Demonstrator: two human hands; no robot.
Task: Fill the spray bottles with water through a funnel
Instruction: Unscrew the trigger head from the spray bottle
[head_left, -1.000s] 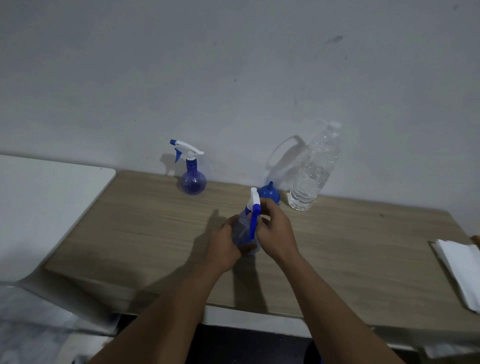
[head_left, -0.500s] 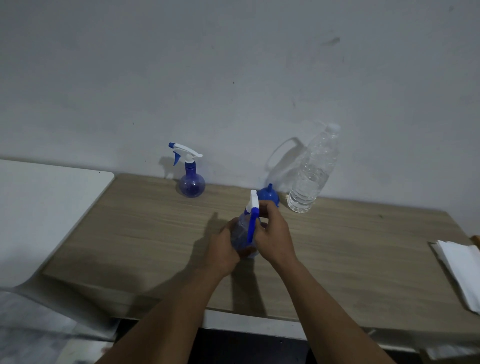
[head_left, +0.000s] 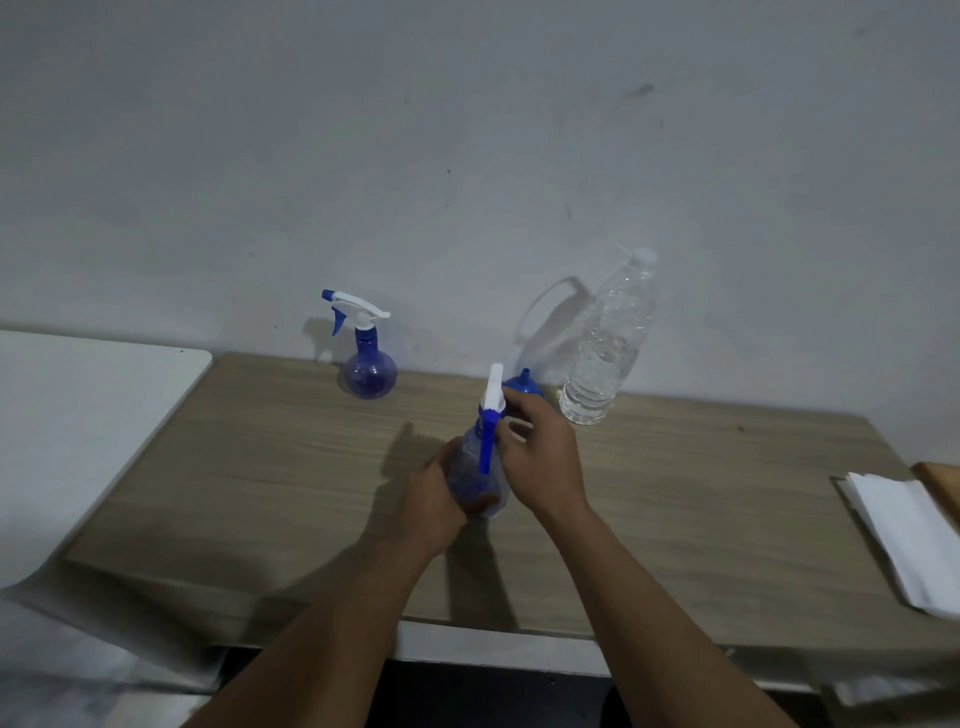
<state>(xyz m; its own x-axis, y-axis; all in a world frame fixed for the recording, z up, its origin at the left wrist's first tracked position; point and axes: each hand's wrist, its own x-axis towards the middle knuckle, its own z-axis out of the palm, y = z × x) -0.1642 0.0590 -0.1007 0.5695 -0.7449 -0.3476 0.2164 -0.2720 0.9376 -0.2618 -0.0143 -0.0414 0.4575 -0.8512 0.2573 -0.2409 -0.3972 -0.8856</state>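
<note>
Blue spray bottle (head_left: 475, 483) at the middle of the wooden table (head_left: 260, 467), its body gripped by the curled left hand (head_left: 434, 501), its white trigger head (head_left: 492, 400) pinched by the right hand (head_left: 543, 460); funnel (head_left: 522, 385), water bottle (head_left: 608, 343) and second spray bottle (head_left: 370, 364) stand near the wall (head_left: 467, 156).

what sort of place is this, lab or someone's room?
Likely a plain indoor room with a makeshift work surface: a wood-grain laminate table against a bare scuffed grey wall, a white table beside it.
</note>
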